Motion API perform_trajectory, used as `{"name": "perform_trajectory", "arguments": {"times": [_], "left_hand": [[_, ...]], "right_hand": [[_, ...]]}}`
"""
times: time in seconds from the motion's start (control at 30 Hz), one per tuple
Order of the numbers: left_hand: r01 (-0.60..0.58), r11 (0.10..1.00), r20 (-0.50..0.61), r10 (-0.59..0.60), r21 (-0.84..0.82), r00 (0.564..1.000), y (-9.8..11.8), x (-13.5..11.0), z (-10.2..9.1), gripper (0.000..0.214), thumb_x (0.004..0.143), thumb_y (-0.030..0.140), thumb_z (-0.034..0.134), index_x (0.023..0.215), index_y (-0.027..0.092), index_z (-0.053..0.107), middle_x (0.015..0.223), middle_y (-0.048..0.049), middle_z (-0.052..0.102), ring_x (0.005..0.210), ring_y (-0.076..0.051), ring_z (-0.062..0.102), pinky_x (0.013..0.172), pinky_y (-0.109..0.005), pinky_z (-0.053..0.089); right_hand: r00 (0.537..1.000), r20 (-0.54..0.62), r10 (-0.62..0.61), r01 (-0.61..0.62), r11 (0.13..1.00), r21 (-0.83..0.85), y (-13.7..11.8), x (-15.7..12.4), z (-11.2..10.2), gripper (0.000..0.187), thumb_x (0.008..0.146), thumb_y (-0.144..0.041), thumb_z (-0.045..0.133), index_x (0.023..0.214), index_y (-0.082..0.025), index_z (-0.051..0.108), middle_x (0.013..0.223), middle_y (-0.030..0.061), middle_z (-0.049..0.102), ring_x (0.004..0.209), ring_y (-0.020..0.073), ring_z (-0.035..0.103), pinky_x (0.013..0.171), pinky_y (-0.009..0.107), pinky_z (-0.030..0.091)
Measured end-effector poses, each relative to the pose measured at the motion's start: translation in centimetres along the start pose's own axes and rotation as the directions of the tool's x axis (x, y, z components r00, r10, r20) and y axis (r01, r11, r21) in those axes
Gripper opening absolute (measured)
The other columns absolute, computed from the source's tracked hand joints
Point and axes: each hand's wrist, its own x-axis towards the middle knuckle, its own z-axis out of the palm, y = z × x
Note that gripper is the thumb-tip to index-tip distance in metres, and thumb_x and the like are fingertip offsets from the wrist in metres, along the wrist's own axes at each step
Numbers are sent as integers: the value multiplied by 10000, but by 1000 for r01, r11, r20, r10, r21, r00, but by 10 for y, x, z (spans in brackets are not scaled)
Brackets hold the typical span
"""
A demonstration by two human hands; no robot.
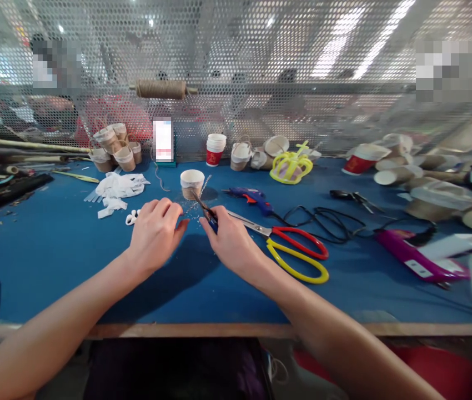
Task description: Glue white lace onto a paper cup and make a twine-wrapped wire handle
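My right hand (234,239) is closed around a slim tool (206,206) with a dark pointed end and a blue handle; the grip hides whether it is pliers or snips. Its tip reaches the front of a small cup (191,182), wrapped in brown twine with a white rim. My left hand (156,230) hovers left of the tool, fingers bent and thumb apart, with nothing visible in it. Small clear crumbs lie around the cup. Large scissors (261,229) with red and yellow handles lie just right of my right hand.
A blue hot-glue gun (252,197) and its black cable lie behind the scissors. A purple glue gun (419,255) is at right. White fabric strips (121,186) lie left. Twine-wrapped cups (115,147), red paper cups (216,149) and a yellow crown-shaped piece (291,166) stand along the mesh.
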Motion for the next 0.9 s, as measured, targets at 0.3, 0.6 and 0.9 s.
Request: {"name": "perform_trajectory", "arguments": {"times": [0.3,0.6,0.9], "left_hand": [[784,292,723,-306,-547,619,-15,6,-7,170,655,303,672,592,156,615,527,1,606,496,-108,531,531,-253,421],[755,105,699,-311,-648,644,-18,4,-2,215,629,321,692,579,145,579,527,20,584,499,-79,514,536,-222,418],[621,490,475,-400,-612,784,-9,5,-8,193,706,312,616,608,154,566,522,25,553,483,-86,466,464,-209,363]], "right_hand": [[995,75,-60,61,998,-5,-1,-3,-4,128,850,-290,460,874,-167,485,841,108,650,754,234,618,621,309,420],[977,191,-92,67,989,132,-2,0,-14,207,862,-331,445,950,-155,511,873,89,656,787,205,613,675,310,432],[958,273,-89,56,991,125,-8,-5,-17,186,872,-310,431,905,-162,540,852,91,659,810,214,611,678,309,428]]}}
